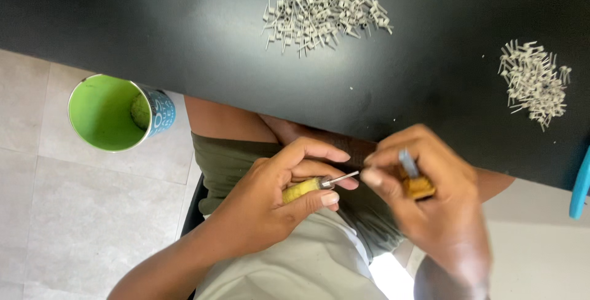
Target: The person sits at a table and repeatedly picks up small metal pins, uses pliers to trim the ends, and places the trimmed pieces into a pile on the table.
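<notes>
Pale floor tiles and a black tabletop [184, 23] fill the view from above, looking down at a seated person's lap. Nearest, the left hand [276, 195] is closed around a yellow-handled tool [304, 189], its thin metal tip pointing right. The right hand [430, 195] pinches a small grey pin [407, 163] and a brownish piece [420, 186] at that tip. Beyond, a green cup [107, 112] stands on the floor beside the table. Farther, two heaps lie well apart on the table: a large pile of grey pins [326, 8] and a smaller pile [533, 82], so plenty seem unhandled.
</notes>
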